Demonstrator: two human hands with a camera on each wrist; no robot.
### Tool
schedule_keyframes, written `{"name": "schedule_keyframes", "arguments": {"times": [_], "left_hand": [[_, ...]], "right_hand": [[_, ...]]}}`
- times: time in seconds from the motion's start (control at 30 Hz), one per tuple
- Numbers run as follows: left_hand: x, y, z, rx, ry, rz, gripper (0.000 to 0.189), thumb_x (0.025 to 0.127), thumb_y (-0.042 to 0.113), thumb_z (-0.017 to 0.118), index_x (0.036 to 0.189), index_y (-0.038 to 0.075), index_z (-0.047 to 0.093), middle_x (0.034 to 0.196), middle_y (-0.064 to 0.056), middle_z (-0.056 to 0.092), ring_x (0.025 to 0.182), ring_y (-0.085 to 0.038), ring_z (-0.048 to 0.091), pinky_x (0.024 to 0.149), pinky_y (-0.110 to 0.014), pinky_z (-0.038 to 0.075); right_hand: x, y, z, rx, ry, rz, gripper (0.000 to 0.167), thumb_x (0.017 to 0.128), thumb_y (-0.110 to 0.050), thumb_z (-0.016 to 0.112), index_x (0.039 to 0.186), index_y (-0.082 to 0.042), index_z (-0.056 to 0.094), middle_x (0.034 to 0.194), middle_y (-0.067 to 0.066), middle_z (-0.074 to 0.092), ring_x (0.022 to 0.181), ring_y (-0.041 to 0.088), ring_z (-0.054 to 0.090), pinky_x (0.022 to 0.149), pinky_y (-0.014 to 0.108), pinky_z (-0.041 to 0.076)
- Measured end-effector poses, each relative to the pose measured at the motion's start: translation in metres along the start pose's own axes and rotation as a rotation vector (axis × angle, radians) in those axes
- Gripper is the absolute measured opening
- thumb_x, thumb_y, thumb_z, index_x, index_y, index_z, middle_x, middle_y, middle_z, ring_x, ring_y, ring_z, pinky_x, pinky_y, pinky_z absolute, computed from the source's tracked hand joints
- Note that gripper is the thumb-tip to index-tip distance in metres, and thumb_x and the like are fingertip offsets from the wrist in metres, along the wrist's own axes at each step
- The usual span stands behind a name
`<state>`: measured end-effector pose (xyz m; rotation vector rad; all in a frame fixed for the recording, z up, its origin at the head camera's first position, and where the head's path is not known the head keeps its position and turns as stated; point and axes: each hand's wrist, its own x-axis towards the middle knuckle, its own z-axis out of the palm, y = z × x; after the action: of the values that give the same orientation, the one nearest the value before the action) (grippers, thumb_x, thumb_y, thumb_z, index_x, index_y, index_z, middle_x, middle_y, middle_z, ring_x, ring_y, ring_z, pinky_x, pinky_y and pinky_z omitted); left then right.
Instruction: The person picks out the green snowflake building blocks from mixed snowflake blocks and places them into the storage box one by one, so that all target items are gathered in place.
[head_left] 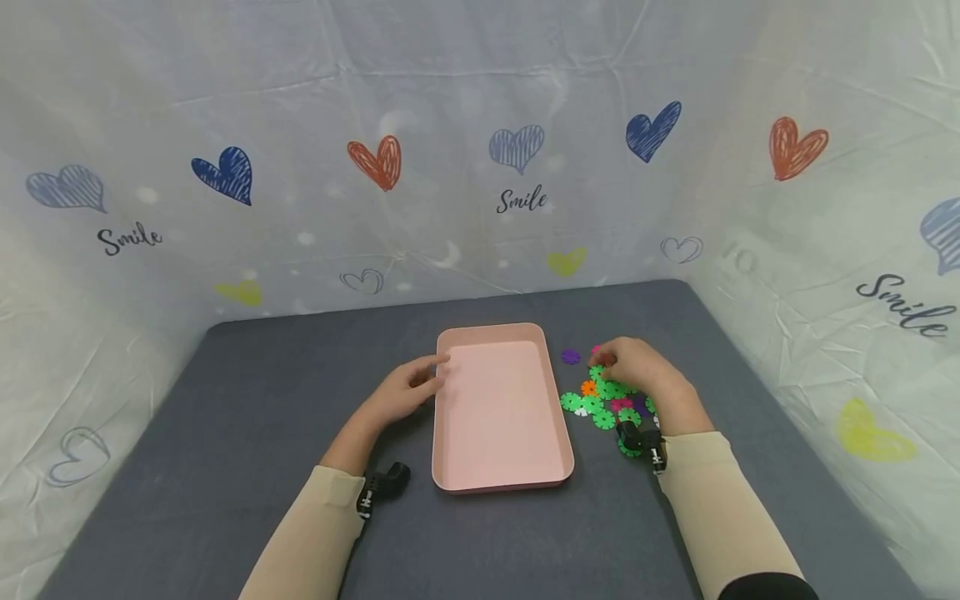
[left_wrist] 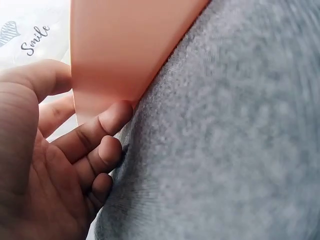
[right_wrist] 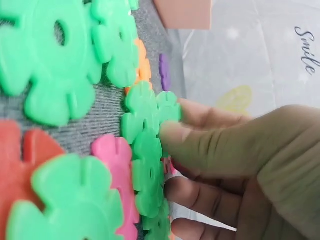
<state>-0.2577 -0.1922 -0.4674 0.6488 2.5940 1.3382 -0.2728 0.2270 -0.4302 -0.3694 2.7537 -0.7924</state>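
Note:
A pink rectangular tray lies on the grey table. My left hand touches its left rim, fingers loosely bent; in the left wrist view, the fingertips meet the tray's outer wall. Right of the tray, my right hand is over a spread of plastic snowflake discs. Between thumb and forefinger it pinches a green snowflake disc, seen in the right wrist view. Other green discs lie close under the fingers, with a pink disc beside them.
A purple disc lies between tray and pile, and an orange disc among the green ones. A light curtain printed with hearts and "Smile" encloses the table's back and sides. Both wrists wear black cameras.

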Motion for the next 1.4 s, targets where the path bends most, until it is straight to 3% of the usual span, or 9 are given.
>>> {"name": "schedule_keyframes", "arguments": {"times": [0.13,0.23,0.4,0.53,0.7,0.8,1.07,1.23,1.4], "left_hand": [[0.0,-0.002,0.001,-0.016,0.022,0.006,0.047,0.104,0.017,0.062,0.148,0.003,0.053,0.078,-0.008,0.059,0.062,-0.019,0.05,0.059,-0.035,0.044],[0.0,-0.002,0.0,-0.023,0.032,0.007,0.047,0.104,0.017,0.063,0.148,0.004,0.053,0.079,-0.008,0.06,0.06,-0.017,0.05,0.057,-0.034,0.044],[0.0,-0.001,0.001,-0.019,0.057,-0.009,0.047,0.103,0.016,0.063,0.148,0.006,0.054,0.081,-0.006,0.062,0.062,-0.018,0.052,0.058,-0.035,0.045],[0.001,-0.001,0.003,-0.017,0.083,-0.049,0.046,0.102,0.018,0.064,0.147,0.01,0.057,0.087,-0.006,0.065,0.066,-0.021,0.055,0.061,-0.037,0.047],[0.002,-0.001,0.004,-0.016,0.094,-0.074,0.046,0.102,0.02,0.065,0.147,0.012,0.058,0.087,-0.006,0.065,0.068,-0.021,0.056,0.061,-0.037,0.047],[0.002,-0.001,0.005,-0.019,0.093,-0.075,0.047,0.102,0.02,0.065,0.147,0.012,0.057,0.085,-0.006,0.064,0.068,-0.021,0.055,0.061,-0.036,0.047],[0.001,-0.001,0.006,-0.019,0.102,-0.076,0.046,0.102,0.02,0.065,0.147,0.011,0.058,0.082,-0.005,0.063,0.065,-0.021,0.055,0.059,-0.036,0.046],[0.0,-0.001,0.006,-0.025,0.096,-0.07,0.046,0.102,0.019,0.064,0.147,0.011,0.057,0.084,-0.004,0.066,0.066,-0.02,0.056,0.06,-0.036,0.047],[0.001,-0.002,0.005,-0.025,0.098,-0.061,0.045,0.102,0.018,0.064,0.146,0.011,0.058,0.083,-0.005,0.066,0.066,-0.02,0.055,0.06,-0.036,0.047]], "right_hand": [[-0.003,-0.002,-0.005,0.033,0.026,-0.019,0.006,0.094,-0.006,0.064,0.098,-0.003,0.067,0.091,0.011,0.063,0.073,0.023,0.054,0.066,0.038,0.044],[-0.007,-0.009,-0.011,0.091,0.035,-0.022,0.01,0.092,-0.006,0.061,0.102,-0.004,0.063,0.081,0.007,0.056,0.067,0.022,0.052,0.062,0.037,0.043],[-0.015,-0.041,-0.016,0.306,0.014,-0.047,0.031,0.098,-0.007,0.059,0.128,-0.003,0.066,0.096,0.012,0.063,0.082,0.031,0.07,0.075,0.047,0.057],[-0.021,-0.075,-0.01,0.498,-0.019,-0.096,0.037,0.1,-0.008,0.065,0.137,0.0,0.064,0.107,0.017,0.064,0.097,0.035,0.072,0.087,0.051,0.056],[-0.03,-0.105,0.005,0.577,-0.059,-0.162,0.046,0.096,-0.007,0.071,0.141,-0.005,0.062,0.123,0.014,0.063,0.1,0.02,0.069,0.083,0.035,0.057],[-0.036,-0.119,0.013,0.552,-0.073,-0.199,0.045,0.094,-0.011,0.075,0.138,-0.009,0.066,0.12,0.007,0.067,0.099,0.021,0.063,0.076,0.03,0.052],[-0.042,-0.151,0.055,0.526,-0.169,-0.3,0.036,0.09,-0.009,0.079,0.125,0.0,0.072,0.081,0.002,0.071,0.08,0.026,0.073,0.072,0.033,0.056],[-0.043,-0.163,0.091,0.311,-0.103,-0.345,0.027,0.085,-0.018,0.086,0.11,-0.009,0.078,0.069,-0.007,0.064,0.064,0.012,0.061,0.061,0.029,0.048],[-0.043,-0.168,0.119,0.097,-0.041,-0.39,0.024,0.082,-0.022,0.088,0.102,-0.013,0.079,0.063,-0.015,0.056,0.063,0.002,0.052,0.065,0.024,0.045]]}}
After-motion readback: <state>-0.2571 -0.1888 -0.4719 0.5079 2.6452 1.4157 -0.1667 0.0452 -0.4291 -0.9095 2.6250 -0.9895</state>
